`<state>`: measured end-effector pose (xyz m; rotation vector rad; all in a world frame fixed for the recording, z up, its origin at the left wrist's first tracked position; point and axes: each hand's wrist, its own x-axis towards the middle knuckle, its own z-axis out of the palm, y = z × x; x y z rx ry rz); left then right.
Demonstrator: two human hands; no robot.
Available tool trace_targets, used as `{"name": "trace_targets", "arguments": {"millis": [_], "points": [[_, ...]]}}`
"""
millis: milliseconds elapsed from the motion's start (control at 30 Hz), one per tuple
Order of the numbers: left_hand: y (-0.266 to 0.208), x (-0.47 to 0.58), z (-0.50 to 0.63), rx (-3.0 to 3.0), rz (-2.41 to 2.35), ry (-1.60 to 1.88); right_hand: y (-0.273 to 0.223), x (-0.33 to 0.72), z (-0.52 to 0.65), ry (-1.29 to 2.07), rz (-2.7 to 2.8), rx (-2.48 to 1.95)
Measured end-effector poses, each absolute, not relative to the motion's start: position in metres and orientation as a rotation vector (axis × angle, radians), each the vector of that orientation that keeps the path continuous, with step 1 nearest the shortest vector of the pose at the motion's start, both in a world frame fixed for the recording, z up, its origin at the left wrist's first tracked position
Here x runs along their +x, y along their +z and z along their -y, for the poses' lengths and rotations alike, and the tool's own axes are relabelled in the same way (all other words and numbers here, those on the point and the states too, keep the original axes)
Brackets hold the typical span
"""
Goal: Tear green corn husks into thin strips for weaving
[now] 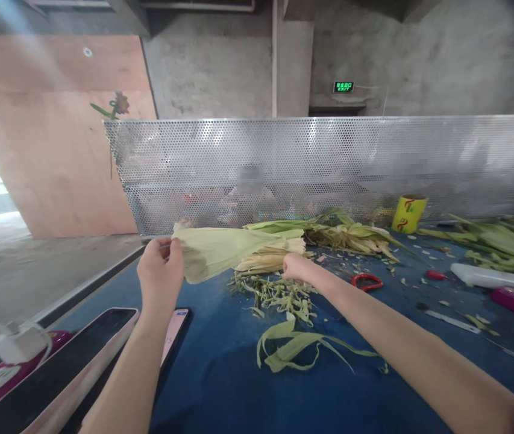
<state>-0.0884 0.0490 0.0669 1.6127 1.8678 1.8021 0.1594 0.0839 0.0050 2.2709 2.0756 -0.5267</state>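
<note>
A broad, pale green corn husk [218, 250] is stretched out above the blue table, its left end pinched in my left hand [161, 262]. My right hand [296, 269] is closed at the front of a pile of yellowish husks [263, 260]; its fingertips point away from me, so what they grip is hidden. Below that hand lie shredded green scraps [279, 295]. Nearer to me, a few thin curled husk strips [290, 346] rest on the table.
Red-handled scissors [366, 282], a pale blade [453, 321] and a white glue gun [482, 275] lie to the right. A yellow roll [409, 214] stands before the perforated metal screen [329, 163]. More husks [505, 238] lie far right. A phone [175, 337] is beside my left forearm.
</note>
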Motion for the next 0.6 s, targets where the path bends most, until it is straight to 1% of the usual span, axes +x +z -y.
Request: {"name": "trace_targets", "arguments": {"millis": [333,467,600], "points": [[0.068,-0.086,-0.047,1.624,-1.851,1.782,0.04,0.163,-0.074,-0.636,-2.198,2.129],[0.066,-0.085,-0.048,1.642,-1.864,1.787,0.041,0.16,-0.062,-0.711,-2.246,2.029],[0.062,-0.085,-0.051,1.668,-1.833,1.795,0.036,0.152,-0.053,-0.614,-2.377,2.087]]}}
